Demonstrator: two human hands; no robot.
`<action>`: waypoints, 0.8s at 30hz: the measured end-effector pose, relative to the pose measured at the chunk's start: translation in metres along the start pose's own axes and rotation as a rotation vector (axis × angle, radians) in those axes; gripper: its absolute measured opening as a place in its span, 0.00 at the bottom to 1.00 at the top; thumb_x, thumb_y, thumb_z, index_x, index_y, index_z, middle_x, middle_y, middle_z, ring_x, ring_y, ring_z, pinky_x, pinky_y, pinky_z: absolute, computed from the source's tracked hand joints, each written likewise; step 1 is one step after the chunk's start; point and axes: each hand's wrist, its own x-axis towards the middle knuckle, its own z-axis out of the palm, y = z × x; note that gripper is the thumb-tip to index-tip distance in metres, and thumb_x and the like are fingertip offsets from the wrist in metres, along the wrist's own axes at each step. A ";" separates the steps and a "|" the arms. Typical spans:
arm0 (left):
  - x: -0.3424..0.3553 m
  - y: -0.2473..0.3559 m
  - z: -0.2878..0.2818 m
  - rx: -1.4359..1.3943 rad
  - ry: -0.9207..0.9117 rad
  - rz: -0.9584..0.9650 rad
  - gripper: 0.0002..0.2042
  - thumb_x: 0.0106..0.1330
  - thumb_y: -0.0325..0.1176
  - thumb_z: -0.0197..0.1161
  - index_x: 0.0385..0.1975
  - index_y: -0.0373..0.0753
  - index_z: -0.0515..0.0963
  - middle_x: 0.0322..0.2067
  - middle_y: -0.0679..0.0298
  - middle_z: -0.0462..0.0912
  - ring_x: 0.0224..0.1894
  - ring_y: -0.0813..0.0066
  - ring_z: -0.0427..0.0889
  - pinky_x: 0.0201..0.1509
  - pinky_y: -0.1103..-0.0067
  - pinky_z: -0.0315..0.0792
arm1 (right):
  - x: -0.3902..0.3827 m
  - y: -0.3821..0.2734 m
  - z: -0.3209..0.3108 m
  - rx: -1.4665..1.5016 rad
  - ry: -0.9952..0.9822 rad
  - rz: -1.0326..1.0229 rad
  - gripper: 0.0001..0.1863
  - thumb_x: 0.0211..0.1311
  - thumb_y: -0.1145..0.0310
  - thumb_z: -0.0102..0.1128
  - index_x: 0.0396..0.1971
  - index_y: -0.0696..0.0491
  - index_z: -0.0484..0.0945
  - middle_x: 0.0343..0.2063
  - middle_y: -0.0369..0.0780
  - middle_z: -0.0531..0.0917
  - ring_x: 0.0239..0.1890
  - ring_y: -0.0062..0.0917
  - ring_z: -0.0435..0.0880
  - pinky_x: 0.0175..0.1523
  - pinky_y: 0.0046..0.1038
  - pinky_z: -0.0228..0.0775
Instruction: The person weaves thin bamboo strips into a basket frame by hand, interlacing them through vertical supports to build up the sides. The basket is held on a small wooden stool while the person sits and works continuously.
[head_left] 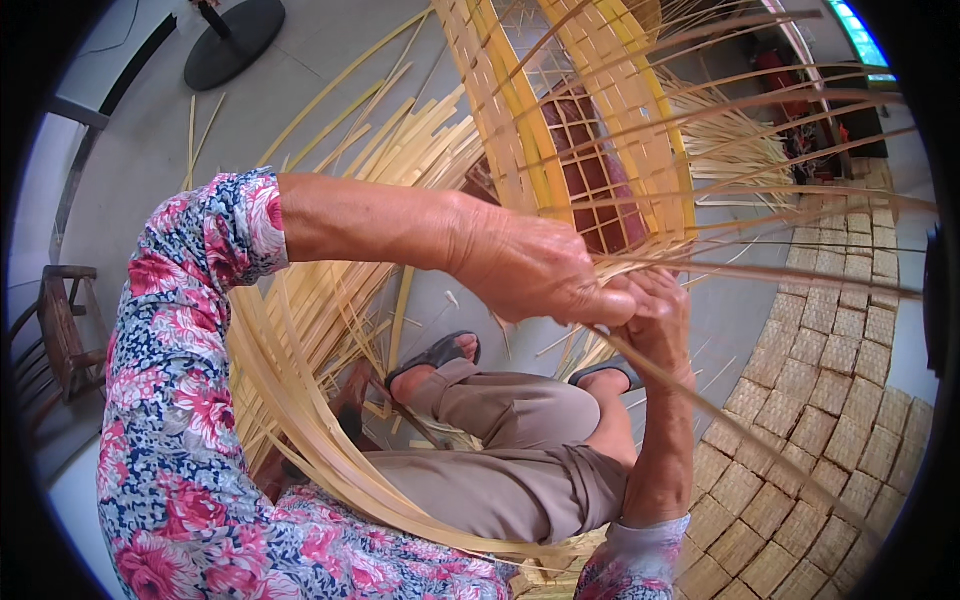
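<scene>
Both hands meet at the basket (590,120) rim. The left hand (535,270) and right hand (655,315) each have their grip clamped on a thin strip (740,420) between them. It looks light, springy, sharp-edged and likely to split; best pinched flat, close to the weave.

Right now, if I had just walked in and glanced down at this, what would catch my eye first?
Probably the two hands meeting mid-frame: the left hand and right hand pinch thin bamboo strips that fan out to the right. Behind them, at top centre, rises a half-woven yellow basket frame. A checkered woven mat fills the right side, and loose strips arc over the person's lap on the left.
</scene>
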 end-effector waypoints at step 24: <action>-0.028 -0.078 0.014 -0.008 0.535 -0.475 0.04 0.58 0.27 0.69 0.28 0.36 0.81 0.24 0.59 0.82 0.26 0.65 0.82 0.29 0.75 0.75 | 0.027 0.043 0.070 1.846 0.965 1.072 0.11 0.74 0.69 0.48 0.53 0.53 0.69 0.42 0.43 0.83 0.46 0.33 0.84 0.48 0.34 0.79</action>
